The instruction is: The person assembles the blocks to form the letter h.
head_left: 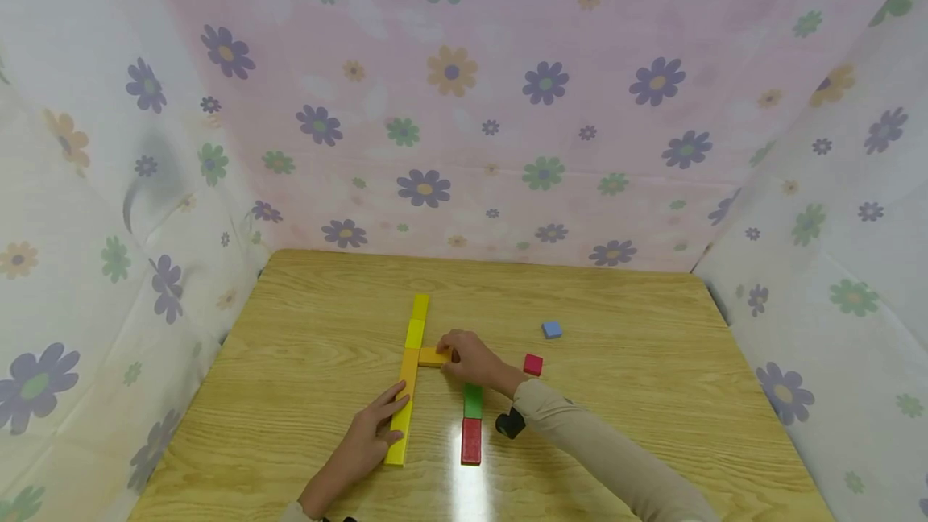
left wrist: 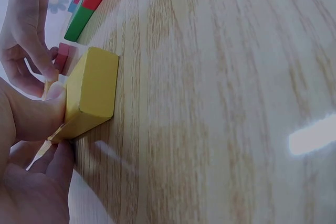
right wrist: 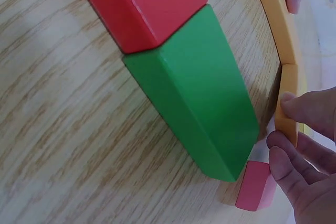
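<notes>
gently, i think, the right hand (head_left: 473, 359) should square its pinched orange wooden bar (head_left: 431, 358); the left hand (head_left: 362, 441) pinches a yellow wooden bar (left wrist: 98, 83).

Place: we look into a fabric-walled booth (head_left: 623, 135) around a wood-grain table (head_left: 290, 377).
Pink back drape (head_left: 478, 151): we see purple, green and orange flowers printed across it, behind the table's far edge.
White side drapes (head_left: 797, 280): we find similar flowers on both, flanking the table.
Building: we cannot tell whether home, lab or office.
</notes>
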